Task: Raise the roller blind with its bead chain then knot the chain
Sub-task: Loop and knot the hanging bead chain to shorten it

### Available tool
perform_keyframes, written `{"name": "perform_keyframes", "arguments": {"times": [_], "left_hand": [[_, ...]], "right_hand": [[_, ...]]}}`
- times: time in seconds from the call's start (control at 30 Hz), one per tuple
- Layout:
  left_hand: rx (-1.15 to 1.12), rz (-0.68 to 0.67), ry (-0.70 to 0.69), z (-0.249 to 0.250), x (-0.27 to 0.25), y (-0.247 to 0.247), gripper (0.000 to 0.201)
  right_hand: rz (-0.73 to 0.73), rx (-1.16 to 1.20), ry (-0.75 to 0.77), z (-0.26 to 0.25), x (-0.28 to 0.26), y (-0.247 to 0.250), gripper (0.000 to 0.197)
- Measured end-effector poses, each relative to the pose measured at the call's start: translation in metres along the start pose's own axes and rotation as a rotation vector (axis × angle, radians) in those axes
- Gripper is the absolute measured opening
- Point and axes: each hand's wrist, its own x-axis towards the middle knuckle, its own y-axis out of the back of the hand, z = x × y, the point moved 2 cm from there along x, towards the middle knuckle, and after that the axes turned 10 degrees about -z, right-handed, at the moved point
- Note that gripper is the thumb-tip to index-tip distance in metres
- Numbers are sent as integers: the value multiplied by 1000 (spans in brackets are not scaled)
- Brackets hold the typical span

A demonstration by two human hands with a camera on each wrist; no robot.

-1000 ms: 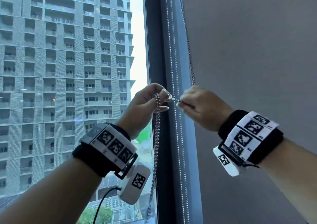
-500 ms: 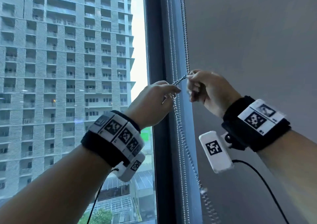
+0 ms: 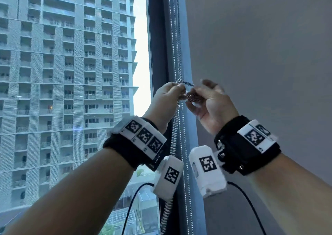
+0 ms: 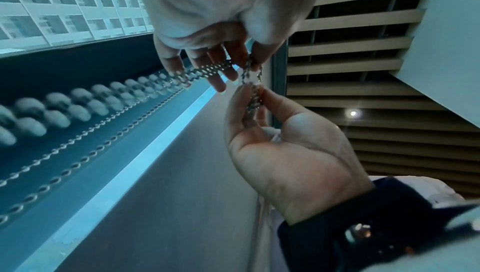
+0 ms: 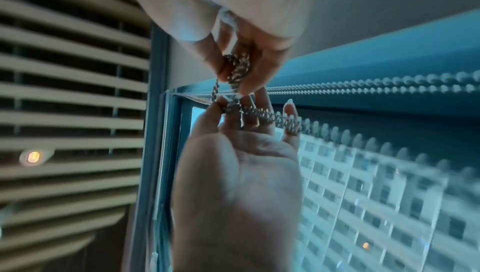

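Note:
The silver bead chain (image 3: 175, 135) hangs doubled in front of the dark window frame (image 3: 158, 54). My left hand (image 3: 179, 89) pinches it at the top, where a small loop (image 3: 185, 82) arches toward the right hand. My right hand (image 3: 195, 98), palm turned toward me, pinches a bunched twist of chain (image 3: 190, 97) between thumb and fingers. In the left wrist view the left hand (image 4: 233, 67) curls over the doubled strand (image 4: 207, 70) and the right hand (image 4: 253, 100) pinches the bunch just below. In the right wrist view the bunch (image 5: 237, 71) sits in the right fingers.
A second thin pair of bead chains (image 3: 183, 162) runs straight down the frame behind my hands. A grey wall (image 3: 260, 54) lies to the right and bare glass (image 3: 71, 72) facing a tower block to the left. Slatted ceiling (image 4: 350, 20) overhead. Wrist cables (image 3: 251, 207) dangle below.
My hands have closed in on each other. The right hand has turned its palm toward me and now holds a bunched twist of chain instead of a taut single strand.

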Motion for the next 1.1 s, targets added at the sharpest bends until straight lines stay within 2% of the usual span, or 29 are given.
{"name": "perform_keyframes", "arguments": {"times": [0.17, 0.2, 0.27, 0.43, 0.57, 0.63, 0.7, 0.8, 0.87, 0.97, 1.1], "left_hand": [[-184, -72, 95, 5, -4, 2, 21], [-217, -112, 112, 7, -5, 2, 20], [-273, -204, 142, 9, -7, 1, 22], [-407, -422, 263, 8, -9, 7, 27], [-462, -524, 254, 14, -13, 13, 31], [-436, -536, 246, 15, -14, 13, 32], [-397, -500, 243, 14, -15, 12, 33], [-300, -329, 212, 10, -15, 17, 30], [-243, -236, 194, 8, -14, 23, 27], [-184, -192, 208, 5, -12, 29, 28], [-80, -191, 169, 5, -10, 32, 29]], "right_hand": [[85, -726, 351, -5, 4, -3, 32], [76, -844, 391, -5, 6, -4, 31], [30, -994, 363, -4, 11, -9, 29], [-290, -706, -5, -9, 8, -23, 35], [-398, -515, -148, -23, 7, -24, 24], [-382, -485, -183, -25, 10, -24, 18], [-316, -567, -135, -24, 14, -23, 14], [-185, -878, -4, -27, 17, -19, 13], [-141, -889, -3, -29, 20, -15, 19], [-103, -708, -53, -36, 23, -10, 21], [-195, -254, -90, -45, 18, -10, 24]]}}
